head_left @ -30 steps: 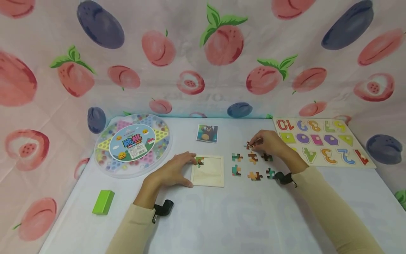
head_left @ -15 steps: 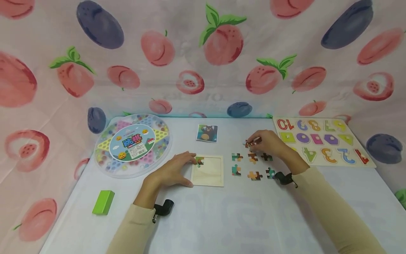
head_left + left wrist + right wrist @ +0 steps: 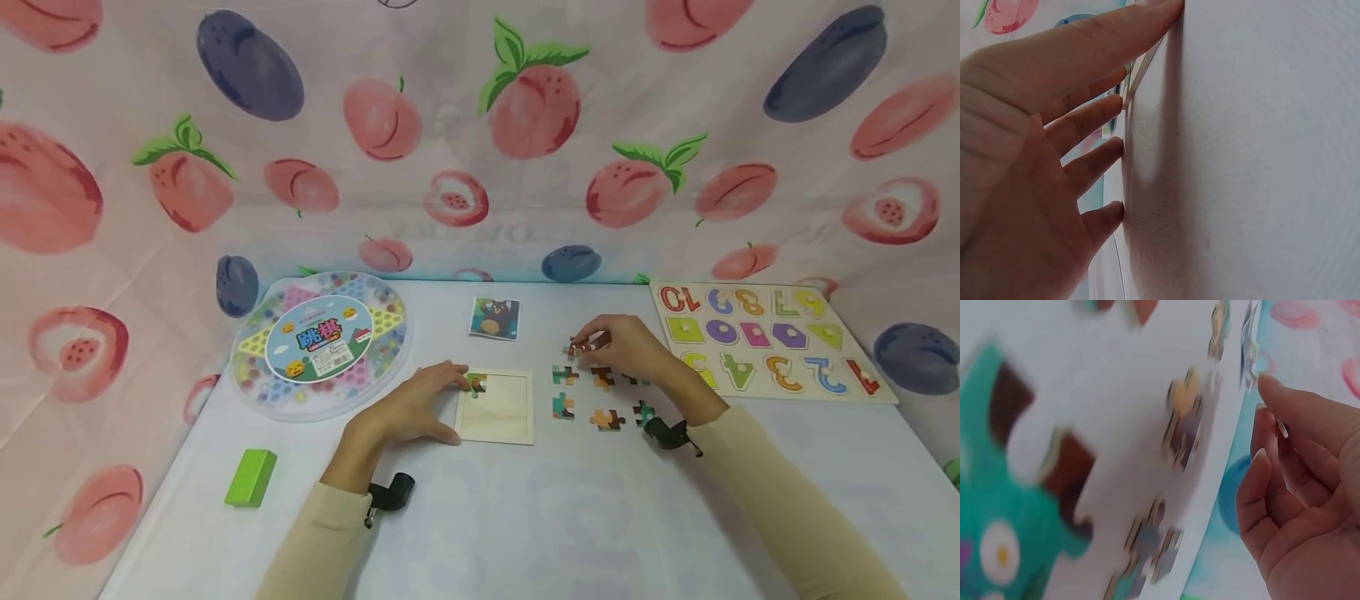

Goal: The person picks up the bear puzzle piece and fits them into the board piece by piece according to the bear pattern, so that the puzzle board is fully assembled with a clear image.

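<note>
In the head view a square wooden puzzle tray (image 3: 502, 417) lies flat, with one jigsaw piece (image 3: 476, 384) in its far left corner. My left hand (image 3: 416, 407) rests at the tray's left side, fingers spread and fairly straight. The left wrist view shows its fingertips touching the table and the tray's edge. Farther right, my right hand (image 3: 626, 346) pinches a brown jigsaw piece (image 3: 577, 348) between thumb and fingers, above the loose pieces. Several loose pieces, among them a teal one (image 3: 563, 407) and an orange-brown one (image 3: 607, 419), lie right of the tray; the hand partly covers one.
A bear picture card (image 3: 495, 319) lies behind the tray. At the back left is a round marble game box (image 3: 318, 342); a green block (image 3: 251, 478) lies nearer. A number board (image 3: 772, 342) lies at the back right, before the fruit-print cloth (image 3: 525, 200).
My right hand has lifted the brown jigsaw piece slightly and shifted it a little to the left. The left hand stays beside the tray. The head view has tilted slightly.
</note>
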A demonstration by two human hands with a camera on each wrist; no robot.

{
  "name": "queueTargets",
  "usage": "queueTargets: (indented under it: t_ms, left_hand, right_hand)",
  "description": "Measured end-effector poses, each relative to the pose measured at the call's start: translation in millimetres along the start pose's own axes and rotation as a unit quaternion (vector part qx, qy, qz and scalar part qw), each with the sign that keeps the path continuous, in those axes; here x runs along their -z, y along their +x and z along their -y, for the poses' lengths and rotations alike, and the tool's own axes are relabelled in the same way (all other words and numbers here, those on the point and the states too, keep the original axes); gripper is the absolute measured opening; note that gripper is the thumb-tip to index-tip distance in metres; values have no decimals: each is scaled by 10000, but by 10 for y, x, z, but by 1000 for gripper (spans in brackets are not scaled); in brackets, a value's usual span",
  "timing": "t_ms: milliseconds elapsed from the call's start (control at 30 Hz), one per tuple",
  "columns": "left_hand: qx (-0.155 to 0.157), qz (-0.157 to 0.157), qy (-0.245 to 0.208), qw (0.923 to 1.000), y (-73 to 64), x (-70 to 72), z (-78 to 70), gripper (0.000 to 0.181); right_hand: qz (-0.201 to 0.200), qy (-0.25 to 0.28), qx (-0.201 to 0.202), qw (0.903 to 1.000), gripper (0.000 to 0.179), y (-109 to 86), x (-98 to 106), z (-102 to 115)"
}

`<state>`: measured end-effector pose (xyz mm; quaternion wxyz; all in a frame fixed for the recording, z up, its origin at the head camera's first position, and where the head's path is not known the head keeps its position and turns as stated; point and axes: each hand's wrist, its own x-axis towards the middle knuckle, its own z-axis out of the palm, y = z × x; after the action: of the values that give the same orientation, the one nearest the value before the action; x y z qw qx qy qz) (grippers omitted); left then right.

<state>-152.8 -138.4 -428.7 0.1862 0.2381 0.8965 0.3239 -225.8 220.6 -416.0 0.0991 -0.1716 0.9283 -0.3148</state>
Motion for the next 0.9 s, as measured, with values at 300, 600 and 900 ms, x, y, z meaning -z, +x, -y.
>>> queueTargets:
  t_ms: [300,600,900]
  left_hand:
    - [-23,-29,38,10000,-5,0,0,66]
    - [16,9,4,10000,-7,-17,7,67]
    - [70,26,21,10000,-2,4,4,67]
  right_hand:
    - [63,-13,297,9995,26,29,-148,189]
    - [99,174,759,9969,24,59,-338,333]
    - [386,472,853,9945,19,103,-490,524]
